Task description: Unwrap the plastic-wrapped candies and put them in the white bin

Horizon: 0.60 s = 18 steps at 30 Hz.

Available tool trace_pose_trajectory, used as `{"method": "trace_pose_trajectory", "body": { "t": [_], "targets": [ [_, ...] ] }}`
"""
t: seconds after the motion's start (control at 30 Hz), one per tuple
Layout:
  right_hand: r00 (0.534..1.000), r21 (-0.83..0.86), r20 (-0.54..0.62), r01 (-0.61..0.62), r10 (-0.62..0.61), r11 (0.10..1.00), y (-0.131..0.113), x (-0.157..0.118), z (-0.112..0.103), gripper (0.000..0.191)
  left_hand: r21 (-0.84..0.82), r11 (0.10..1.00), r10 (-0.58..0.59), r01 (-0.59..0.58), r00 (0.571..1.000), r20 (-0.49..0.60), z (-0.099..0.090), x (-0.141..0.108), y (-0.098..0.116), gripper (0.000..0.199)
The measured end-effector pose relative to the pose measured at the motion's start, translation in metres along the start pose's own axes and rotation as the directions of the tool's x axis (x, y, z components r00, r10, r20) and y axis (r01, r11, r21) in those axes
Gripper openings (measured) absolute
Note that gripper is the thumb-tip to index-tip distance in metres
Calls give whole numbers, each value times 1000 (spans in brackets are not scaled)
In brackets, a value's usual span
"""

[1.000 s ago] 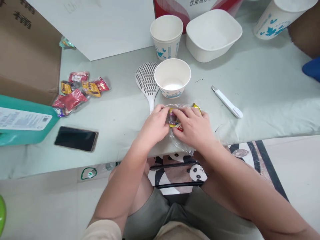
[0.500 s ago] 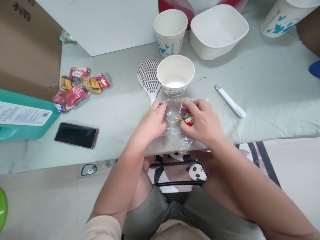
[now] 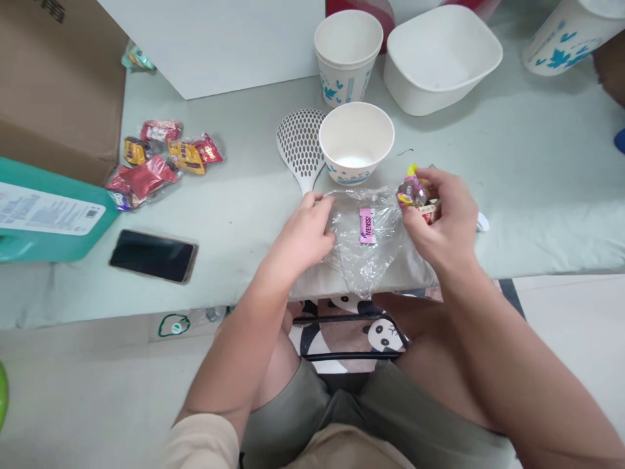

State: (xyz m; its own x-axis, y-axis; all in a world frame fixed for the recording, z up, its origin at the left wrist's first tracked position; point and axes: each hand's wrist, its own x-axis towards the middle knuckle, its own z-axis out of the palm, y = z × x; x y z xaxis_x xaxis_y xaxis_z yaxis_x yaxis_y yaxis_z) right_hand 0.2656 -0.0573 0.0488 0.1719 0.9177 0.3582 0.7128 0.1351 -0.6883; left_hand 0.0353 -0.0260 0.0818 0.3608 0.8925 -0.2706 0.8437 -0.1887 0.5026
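Observation:
My left hand (image 3: 306, 229) pinches the left edge of a clear plastic bag (image 3: 361, 267) that lies at the table's front edge. On the bag rests one small pink wrapped candy (image 3: 367, 226). To the right, my right hand (image 3: 445, 218) is closed around several wrapped candies (image 3: 414, 190), lifted just off the bag; purple, yellow and red wrappers show between thumb and fingers. Just beyond the bag stands a white paper bowl (image 3: 355, 146), with nothing seen inside. A slotted skimmer (image 3: 301, 143) lies partly behind the bowl, its handle running toward my left hand.
Several red and yellow snack packets (image 3: 161, 159) and a phone (image 3: 153, 255) lie at the left, near a teal jug (image 3: 53, 218) and a cardboard box (image 3: 63, 98). Behind the bowl stand stacked paper cups (image 3: 347, 58) and a white tub (image 3: 442, 58). A white-handled cutter (image 3: 482, 222) is mostly hidden by my right hand.
My right hand has moved right and up from the bag, taking the wrapped candies with it. The pink candy now shows on the bag. My left hand keeps its hold on the bag's edge.

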Motion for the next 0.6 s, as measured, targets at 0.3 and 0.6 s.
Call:
{"method": "trace_pose_trajectory", "body": {
  "t": [0.3,0.6],
  "targets": [
    [994,250,27,-107,103,962,-12,-4,3,41,107,951,303,-290,944,-128,29,-5,35,18],
    [979,303,183,-145,92,942,-13,-11,15,42,135,991,28,-6,986,-163,47,7,46,22]
  ]
}}
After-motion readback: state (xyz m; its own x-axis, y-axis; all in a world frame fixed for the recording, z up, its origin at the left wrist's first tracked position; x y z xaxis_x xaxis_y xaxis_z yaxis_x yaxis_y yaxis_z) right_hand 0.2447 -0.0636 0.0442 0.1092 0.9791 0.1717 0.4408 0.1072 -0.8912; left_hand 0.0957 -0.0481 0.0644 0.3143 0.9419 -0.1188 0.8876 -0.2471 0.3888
